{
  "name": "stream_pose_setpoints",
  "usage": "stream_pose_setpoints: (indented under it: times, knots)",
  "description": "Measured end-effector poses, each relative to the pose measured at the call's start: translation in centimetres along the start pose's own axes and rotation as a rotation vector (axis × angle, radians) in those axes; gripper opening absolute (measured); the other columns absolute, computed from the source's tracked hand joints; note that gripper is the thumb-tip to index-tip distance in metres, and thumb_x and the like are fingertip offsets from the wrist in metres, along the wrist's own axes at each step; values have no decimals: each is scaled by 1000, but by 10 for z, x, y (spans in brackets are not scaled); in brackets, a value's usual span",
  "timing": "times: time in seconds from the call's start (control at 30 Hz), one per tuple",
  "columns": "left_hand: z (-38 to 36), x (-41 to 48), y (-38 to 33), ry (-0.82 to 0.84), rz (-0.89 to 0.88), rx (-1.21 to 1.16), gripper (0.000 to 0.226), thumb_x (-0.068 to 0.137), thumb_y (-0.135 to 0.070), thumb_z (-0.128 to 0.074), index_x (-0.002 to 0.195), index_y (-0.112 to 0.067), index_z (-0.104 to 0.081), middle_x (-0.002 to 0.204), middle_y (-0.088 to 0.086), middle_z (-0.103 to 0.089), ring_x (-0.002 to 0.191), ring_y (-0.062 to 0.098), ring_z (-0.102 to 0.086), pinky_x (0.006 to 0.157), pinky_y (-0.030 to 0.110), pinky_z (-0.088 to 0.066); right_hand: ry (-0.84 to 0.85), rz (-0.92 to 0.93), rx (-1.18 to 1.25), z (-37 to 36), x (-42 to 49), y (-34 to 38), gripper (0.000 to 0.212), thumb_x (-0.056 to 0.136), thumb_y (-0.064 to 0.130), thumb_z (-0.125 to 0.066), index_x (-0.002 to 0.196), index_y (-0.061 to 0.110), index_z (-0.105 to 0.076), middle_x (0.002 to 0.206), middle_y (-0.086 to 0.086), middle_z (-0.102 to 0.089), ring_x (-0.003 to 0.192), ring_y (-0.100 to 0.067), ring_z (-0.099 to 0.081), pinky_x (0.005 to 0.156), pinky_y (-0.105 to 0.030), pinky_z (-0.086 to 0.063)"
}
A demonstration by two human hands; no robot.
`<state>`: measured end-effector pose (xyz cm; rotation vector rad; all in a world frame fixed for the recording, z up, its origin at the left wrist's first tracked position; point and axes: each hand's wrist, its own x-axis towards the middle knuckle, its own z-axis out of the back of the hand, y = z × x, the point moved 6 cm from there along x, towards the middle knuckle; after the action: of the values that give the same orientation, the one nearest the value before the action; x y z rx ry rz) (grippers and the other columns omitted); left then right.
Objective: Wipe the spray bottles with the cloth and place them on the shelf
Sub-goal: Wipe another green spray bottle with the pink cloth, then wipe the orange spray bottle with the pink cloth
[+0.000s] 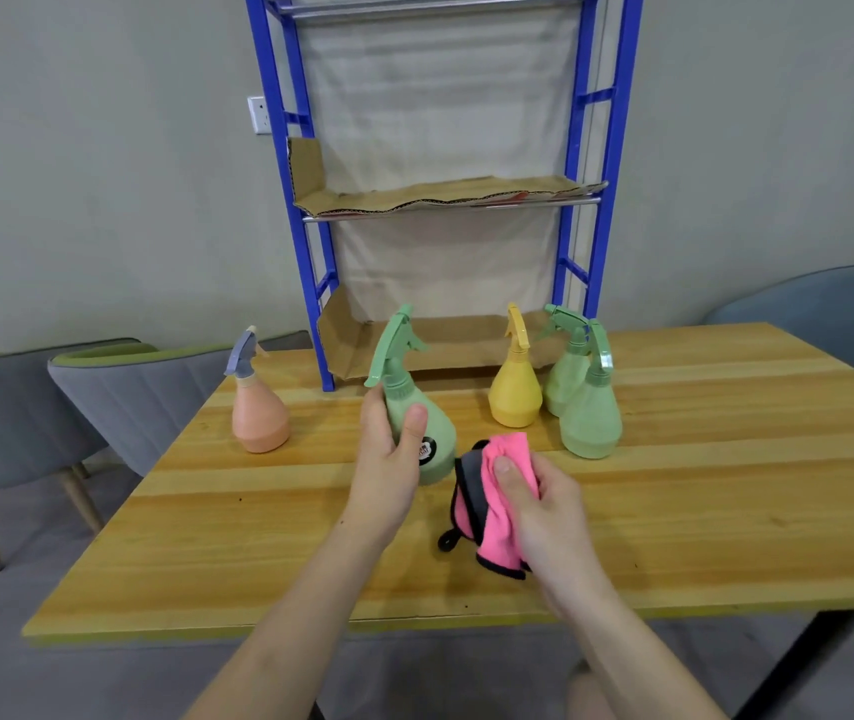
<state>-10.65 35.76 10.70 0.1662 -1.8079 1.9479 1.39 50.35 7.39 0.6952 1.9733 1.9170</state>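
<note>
My left hand (391, 452) grips a green spray bottle (438, 433) by its body, holding it tilted over the middle of the wooden table (674, 511). Just to its right, my right hand (539, 504) holds a bunched pink cloth (497, 504) with a black edge, close beside the bottle's base. On the table stand a peach bottle (260, 415) with a grey-blue trigger at the left, a yellow bottle (515, 387), and two more green bottles (591, 415) (565, 371) at the right. Behind them a blue shelf (310, 241) stands on the table's far edge.
The shelf's levels are lined with brown cardboard (440, 194). Grey chairs (118, 402) with green trim stand at the table's left side, and a blue-grey chair (830, 304) sits at the right. A wall socket (260, 114) is left of the shelf.
</note>
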Motion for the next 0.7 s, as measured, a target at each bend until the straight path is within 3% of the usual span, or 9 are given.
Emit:
stream_pose_setpoints:
  times: [0.07, 0.13, 0.23, 0.33, 0.47, 0.6, 0.7]
  knots:
    - [-9, 3, 15, -21, 83, 7, 46, 96, -53, -49, 135, -28, -47, 125, 2, -58, 121, 22, -57, 105, 44, -50, -58, 31, -43, 13, 5, 4, 13, 107, 30, -59, 115, 25, -68, 100, -1, -74, 90, -16, -71, 75, -31, -55]
    - [-21, 5, 25, -23, 129, 37, 49, 91, -56, -44, 131, -27, -47, 121, 4, -56, 118, 25, -56, 105, 49, -49, -99, 31, -48, 25, 10, 7, 18, 107, 33, -57, 124, 26, -58, 109, 3, -70, 96, -12, -70, 78, -30, -56]
    - [-47, 9, 32, 44, 118, 107, 46, 93, -58, -42, 132, -33, -45, 121, 1, -57, 116, 21, -56, 105, 51, -49, -149, 20, -9, 42, 19, 9, 14, 108, 34, -55, 120, 27, -57, 110, -2, -69, 90, -11, -69, 72, -28, -53]
    - [-71, 14, 38, 103, 89, 148, 38, 103, -45, -51, 137, -28, -49, 126, -5, -59, 120, 15, -57, 107, 48, -49, -231, 22, 38, 62, 24, 13, 8, 109, 28, -54, 116, 28, -58, 109, -3, -69, 89, -14, -68, 71, -29, -51]
    - [-95, 25, 48, 114, 87, 182, 29, 99, -43, -63, 126, -40, -53, 125, -11, -62, 122, 13, -57, 107, 49, -50, -286, 20, 90, 83, 26, 12, 7, 109, 27, -51, 114, 28, -56, 109, -2, -67, 89, -13, -67, 66, -24, -50]
    - [-116, 38, 51, 118, 70, 291, 45, 98, -40, -67, 140, -26, -56, 133, -10, -62, 129, 16, -54, 110, 45, -47, -338, 45, 104, 99, 30, 4, 11, 107, 35, -56, 113, 26, -58, 113, -2, -69, 101, -17, -68, 77, -28, -50]
    - [-130, 46, 50, 103, 79, 305, 43, 97, -39, -68, 137, -26, -58, 130, -9, -63, 126, 17, -56, 107, 42, -48, -348, 84, 110, 106, 33, 2, 8, 104, 28, -64, 111, 24, -65, 105, 2, -73, 92, -9, -71, 69, -21, -54]
